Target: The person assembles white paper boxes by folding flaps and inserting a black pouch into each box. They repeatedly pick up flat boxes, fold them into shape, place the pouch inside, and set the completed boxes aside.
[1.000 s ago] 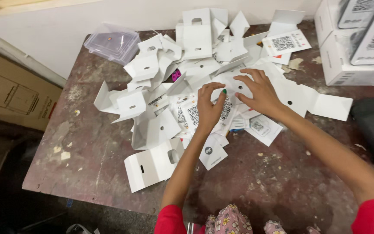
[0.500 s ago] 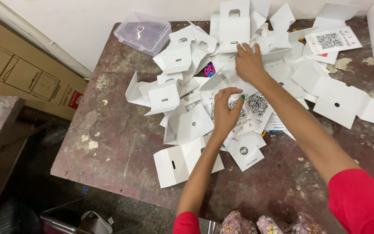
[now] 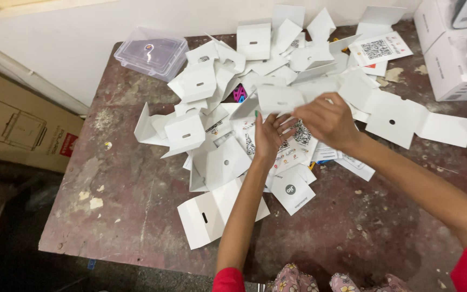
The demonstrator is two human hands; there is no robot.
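Your left hand point(image 3: 268, 135) and right hand point(image 3: 328, 119) pinch one folded white card sleeve point(image 3: 279, 99) mid-frame — the big pile of flat sleeves point(image 3: 212, 162) around it lies unsorted.

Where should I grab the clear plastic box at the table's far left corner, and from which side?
Take the clear plastic box by its two short ends, coming from above. It lies flat, lid up, clear of the white card pile, with both ends free.
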